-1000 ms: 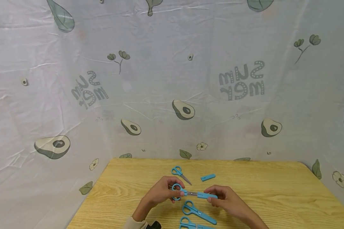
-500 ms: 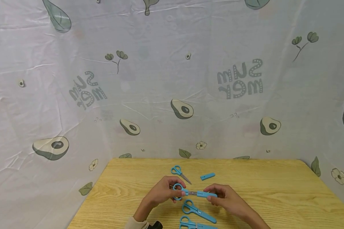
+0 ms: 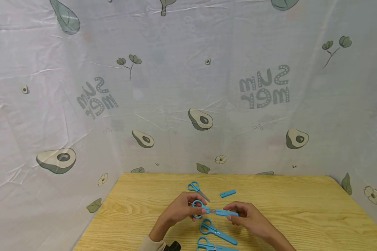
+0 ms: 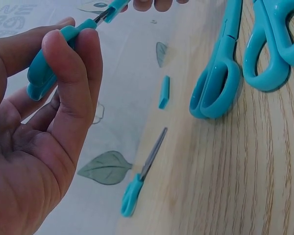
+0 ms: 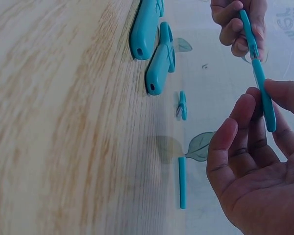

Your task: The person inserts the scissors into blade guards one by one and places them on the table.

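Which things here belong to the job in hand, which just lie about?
Likely the job in hand:
held scissors, in left hand
held cover partly over them, in right hand

Apparently lying about:
bare scissors
loose cover
covered scissors
another covered pair

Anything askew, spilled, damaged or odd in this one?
Nothing looks spilled or damaged. What stands out: the far scissors lie bare, a loose cap to their right, while the two near pairs are sheathed and the held pair is partly so. Lettering on the backdrop reads backwards.
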A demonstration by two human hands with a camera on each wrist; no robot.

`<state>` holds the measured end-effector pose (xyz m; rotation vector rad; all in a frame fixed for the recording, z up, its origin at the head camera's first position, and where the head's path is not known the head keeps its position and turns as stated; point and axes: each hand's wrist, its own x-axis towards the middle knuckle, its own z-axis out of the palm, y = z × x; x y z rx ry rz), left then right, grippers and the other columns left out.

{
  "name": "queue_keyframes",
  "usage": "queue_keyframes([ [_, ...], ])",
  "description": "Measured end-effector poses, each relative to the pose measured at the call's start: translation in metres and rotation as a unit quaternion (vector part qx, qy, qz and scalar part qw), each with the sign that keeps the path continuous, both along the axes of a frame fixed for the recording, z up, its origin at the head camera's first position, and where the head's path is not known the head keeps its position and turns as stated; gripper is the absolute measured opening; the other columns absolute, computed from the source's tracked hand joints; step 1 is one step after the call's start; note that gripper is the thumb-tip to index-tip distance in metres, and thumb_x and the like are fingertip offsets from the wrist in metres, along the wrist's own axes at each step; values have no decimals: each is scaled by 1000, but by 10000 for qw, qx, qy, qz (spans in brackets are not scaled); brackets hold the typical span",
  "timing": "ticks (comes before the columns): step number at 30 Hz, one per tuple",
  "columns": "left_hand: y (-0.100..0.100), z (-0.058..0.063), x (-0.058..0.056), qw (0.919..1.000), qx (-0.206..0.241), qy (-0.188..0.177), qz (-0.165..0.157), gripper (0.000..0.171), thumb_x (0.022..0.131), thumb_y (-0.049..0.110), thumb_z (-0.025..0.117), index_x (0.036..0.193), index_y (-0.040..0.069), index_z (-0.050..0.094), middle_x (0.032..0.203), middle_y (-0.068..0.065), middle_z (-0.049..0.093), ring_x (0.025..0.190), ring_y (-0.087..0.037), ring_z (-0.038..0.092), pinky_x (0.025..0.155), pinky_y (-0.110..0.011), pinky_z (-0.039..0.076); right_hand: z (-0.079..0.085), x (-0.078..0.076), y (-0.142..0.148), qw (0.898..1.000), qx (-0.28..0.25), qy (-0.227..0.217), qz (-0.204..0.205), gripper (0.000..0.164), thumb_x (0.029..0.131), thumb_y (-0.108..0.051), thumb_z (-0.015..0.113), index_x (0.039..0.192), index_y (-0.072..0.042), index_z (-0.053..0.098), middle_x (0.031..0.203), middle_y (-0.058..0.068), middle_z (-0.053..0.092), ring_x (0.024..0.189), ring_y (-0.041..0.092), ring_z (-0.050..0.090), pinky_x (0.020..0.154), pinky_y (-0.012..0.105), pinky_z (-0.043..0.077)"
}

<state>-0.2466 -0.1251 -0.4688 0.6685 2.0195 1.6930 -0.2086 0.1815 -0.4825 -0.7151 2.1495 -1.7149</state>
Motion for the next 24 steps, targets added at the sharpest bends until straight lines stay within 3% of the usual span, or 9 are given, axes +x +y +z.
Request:
queue_keyframes([
  [8, 5, 1, -1, 10000, 8, 53, 0, 19, 100, 9, 76, 118, 2, 74, 88, 4, 71, 73, -8, 72, 59, -20, 55, -1, -1, 1, 10000, 20, 9, -11, 38, 110, -19, 63, 136, 9, 63, 101, 1, 68, 81, 9, 62, 73, 31, 57],
  [19, 5, -1, -1, 9999, 26, 102, 30, 19, 100, 7, 76, 117, -1, 73, 86, 4, 70, 72, -9, 71, 58, -20, 55, -1, -1, 2, 10000, -22, 31, -25, 38, 110, -19, 64, 135, 9, 63, 100, -2, 69, 81, 9, 63, 73, 30, 57],
  [24, 6, -1, -1, 9999, 53, 108, 35, 16, 100, 7, 76, 115, 4, 75, 88, 3, 71, 72, -11, 71, 58, -21, 55, 0, -1, 2, 10000, -27, -3, -69, 38, 110, -19, 64, 136, 9, 63, 101, 0, 68, 81, 10, 62, 73, 30, 57],
])
